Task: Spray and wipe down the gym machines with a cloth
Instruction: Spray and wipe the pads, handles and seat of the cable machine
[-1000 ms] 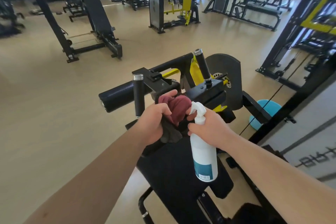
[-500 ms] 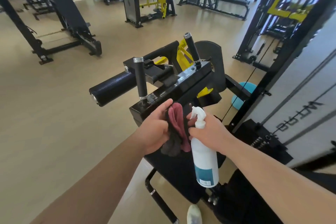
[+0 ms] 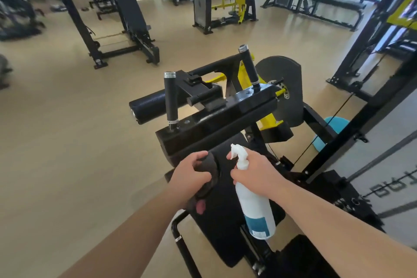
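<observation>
The left hand (image 3: 191, 175) grips the bunched cloth (image 3: 208, 170) and presses it on the upper part of the black pad (image 3: 225, 216), just below the machine's cross bar (image 3: 216, 124). A maroon fold of the cloth shows under the wrist. Just beside it, the right hand (image 3: 255, 172) is curled round the neck of the bottle (image 3: 256, 207), forefinger by the trigger, nozzle pointing left toward the cloth.

This looks like the wiping step on this pad, possibly with a spray about to come. The next move likely calls for strokes down the pad, with the bottle kept out of the cloth's path.

The pad is dark and matte; whether it is wet cannot be told. The floor (image 3: 67, 142) is tan and smooth. A bench (image 3: 128, 7) stands far left, and a blue disc (image 3: 334, 124) lies at right.
</observation>
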